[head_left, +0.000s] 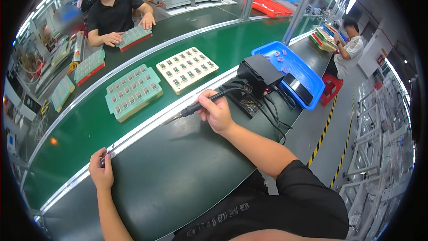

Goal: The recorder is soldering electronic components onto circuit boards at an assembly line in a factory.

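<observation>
The soldering iron (191, 109) hangs near the metal rail (145, 129) along the counter (178, 160), its handle pinched in the right hand (217, 113), grip closed. The left hand (101, 172) has its grip curled round a small dark object (103, 161); beyond the rail lie a green tray (133, 94) and a cream tray (187, 70).

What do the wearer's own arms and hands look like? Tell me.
The left hand and right hand are bare, with no gloves, rings or wristbands visible. Both forearms are uncovered. A short, plain black sleeve covers the right upper arm; no left sleeve shows.
</observation>
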{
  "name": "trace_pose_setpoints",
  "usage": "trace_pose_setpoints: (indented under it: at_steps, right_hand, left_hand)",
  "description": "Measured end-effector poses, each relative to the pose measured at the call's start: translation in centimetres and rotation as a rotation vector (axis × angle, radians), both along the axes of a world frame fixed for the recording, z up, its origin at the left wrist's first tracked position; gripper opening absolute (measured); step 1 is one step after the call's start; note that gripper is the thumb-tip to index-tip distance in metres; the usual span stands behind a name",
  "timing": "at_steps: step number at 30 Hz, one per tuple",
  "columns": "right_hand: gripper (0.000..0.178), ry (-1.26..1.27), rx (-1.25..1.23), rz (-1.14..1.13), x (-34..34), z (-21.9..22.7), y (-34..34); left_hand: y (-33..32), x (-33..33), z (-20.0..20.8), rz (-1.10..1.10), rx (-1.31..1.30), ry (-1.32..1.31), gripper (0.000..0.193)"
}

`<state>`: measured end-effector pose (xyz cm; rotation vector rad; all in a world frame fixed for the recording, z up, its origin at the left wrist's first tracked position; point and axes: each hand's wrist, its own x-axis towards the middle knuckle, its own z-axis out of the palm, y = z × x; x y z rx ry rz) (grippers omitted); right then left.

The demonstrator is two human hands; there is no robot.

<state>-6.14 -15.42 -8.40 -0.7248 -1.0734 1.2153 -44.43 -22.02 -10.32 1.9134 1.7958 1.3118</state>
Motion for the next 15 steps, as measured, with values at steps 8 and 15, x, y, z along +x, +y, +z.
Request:
trace_pose_setpoints:
  at_steps: [8, 15]
  right_hand:
    - [0.016, 0.021, 0.011, 0.003, -0.9, -0.5, 0.3]
    - [0.016, -0.001, 0.033, -0.007, -1.5, -0.8, 0.3]
  left_hand:
    - [0.3, -1.3, -1.3, 0.004, -0.007, -0.026, 0.018]
    - [0.4, -1.6, -1.5, 0.007, -0.010, -0.008, 0.019]
